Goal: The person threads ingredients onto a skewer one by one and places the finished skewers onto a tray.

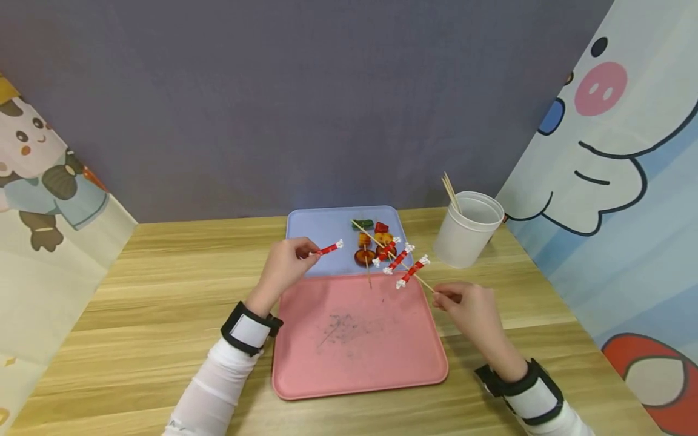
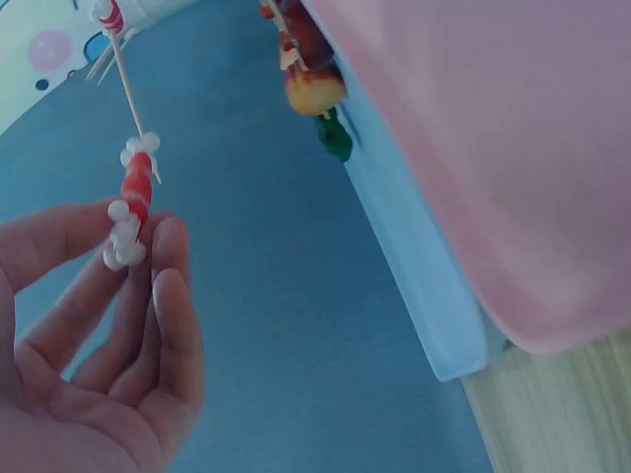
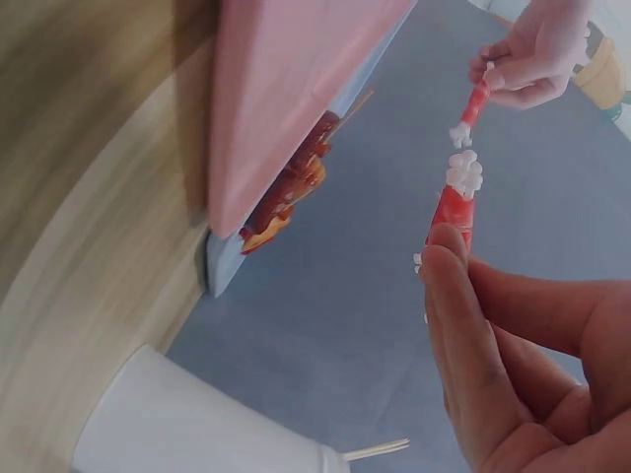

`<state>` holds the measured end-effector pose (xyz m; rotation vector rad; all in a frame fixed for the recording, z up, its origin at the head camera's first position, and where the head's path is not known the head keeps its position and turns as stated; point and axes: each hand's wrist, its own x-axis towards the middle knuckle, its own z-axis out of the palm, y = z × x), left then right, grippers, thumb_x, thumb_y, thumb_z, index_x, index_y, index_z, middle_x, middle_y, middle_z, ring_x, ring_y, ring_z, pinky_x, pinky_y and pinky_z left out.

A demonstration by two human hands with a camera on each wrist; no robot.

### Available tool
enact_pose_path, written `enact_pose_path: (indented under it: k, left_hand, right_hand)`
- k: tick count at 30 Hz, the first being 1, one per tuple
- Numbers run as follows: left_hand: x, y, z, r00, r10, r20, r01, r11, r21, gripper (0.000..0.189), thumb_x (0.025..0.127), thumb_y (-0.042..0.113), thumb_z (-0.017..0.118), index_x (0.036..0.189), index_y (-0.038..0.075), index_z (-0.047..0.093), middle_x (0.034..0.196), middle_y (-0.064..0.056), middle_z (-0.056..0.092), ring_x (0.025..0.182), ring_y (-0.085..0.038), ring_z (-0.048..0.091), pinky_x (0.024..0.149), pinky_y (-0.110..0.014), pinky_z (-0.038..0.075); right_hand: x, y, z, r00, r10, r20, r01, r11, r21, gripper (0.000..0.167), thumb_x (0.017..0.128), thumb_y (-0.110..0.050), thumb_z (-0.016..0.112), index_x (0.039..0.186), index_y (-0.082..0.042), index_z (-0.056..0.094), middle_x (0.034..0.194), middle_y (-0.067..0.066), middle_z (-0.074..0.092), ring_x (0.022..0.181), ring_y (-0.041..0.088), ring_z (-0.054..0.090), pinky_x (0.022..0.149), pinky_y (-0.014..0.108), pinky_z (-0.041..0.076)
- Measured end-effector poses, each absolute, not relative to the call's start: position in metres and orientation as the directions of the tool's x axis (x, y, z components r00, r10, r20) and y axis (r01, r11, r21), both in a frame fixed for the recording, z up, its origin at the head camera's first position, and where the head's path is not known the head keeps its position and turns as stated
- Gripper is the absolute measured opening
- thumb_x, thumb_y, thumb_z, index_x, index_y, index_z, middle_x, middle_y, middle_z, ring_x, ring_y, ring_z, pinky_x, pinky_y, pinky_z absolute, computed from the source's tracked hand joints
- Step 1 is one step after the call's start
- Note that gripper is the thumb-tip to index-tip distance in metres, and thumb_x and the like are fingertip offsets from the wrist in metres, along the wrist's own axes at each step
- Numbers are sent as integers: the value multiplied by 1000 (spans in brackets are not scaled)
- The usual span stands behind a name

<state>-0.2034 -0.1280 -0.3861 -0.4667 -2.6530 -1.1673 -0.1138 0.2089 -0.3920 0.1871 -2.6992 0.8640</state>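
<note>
My left hand (image 1: 285,261) pinches a red toy piece with white knobbly ends (image 1: 329,249) between thumb and fingers, over the left part of the blue tray. In the left wrist view the piece (image 2: 137,187) lines up with a skewer tip. My right hand (image 1: 472,307) pinches the lower end of a thin wooden skewer (image 1: 425,283), which slants up to the left above the trays. Three similar red pieces, one of them nearest the hand (image 1: 412,272), are threaded crosswise on it. The skewer's bare tip points toward the back left, to the right of the left hand's piece.
Behind the pink tray (image 1: 360,363) lies a blue tray (image 1: 322,225) bearing skewered toy food (image 1: 363,257) in brown, yellow, red and green. A white bucket (image 1: 463,239) with several wooden skewers (image 1: 450,192) stands at the back right, near the grey wall (image 1: 305,109).
</note>
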Motion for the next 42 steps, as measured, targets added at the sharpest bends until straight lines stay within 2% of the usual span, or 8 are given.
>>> enact_pose_path:
  k: [9, 17, 30, 42]
  left_hand:
    - [-208, -128, -378, -940, 21, 341, 288, 586, 757, 8, 82, 16, 71, 86, 10, 74, 77, -7, 69, 69, -19, 61, 60, -31, 47]
    - [-213, -123, -365, -930, -104, 353, 241, 551, 799, 10, 81, 18, 70, 87, 11, 74, 75, -6, 70, 68, -18, 63, 60, -30, 44]
    - [-216, -116, -353, -923, -156, 351, 247, 458, 854, 11, 84, 18, 69, 89, 10, 74, 76, -7, 71, 67, -16, 66, 55, -28, 44]
    - [-215, -120, -355, -916, -175, 362, 252, 452, 856, 9, 82, 16, 71, 87, 9, 75, 75, -9, 71, 65, -15, 65, 55, -27, 45]
  right_hand:
    - [-114, 198, -384, -929, -70, 364, -266, 808, -525, 11, 78, -8, 76, 89, -5, 76, 78, 5, 74, 66, 13, 69, 56, 27, 54]
    - [-113, 189, -375, -916, -90, 391, -305, 790, -532, 10, 78, -8, 76, 88, -6, 76, 76, 3, 73, 64, 10, 69, 54, 22, 52]
    - [-107, 185, -371, -900, -109, 422, -347, 764, -544, 11, 77, -5, 76, 89, -6, 76, 76, 1, 72, 63, 7, 68, 54, 18, 51]
    - [-104, 185, -370, -893, -126, 432, -366, 762, -534, 11, 76, -4, 77, 88, -6, 76, 77, 1, 72, 62, 6, 68, 53, 14, 49]
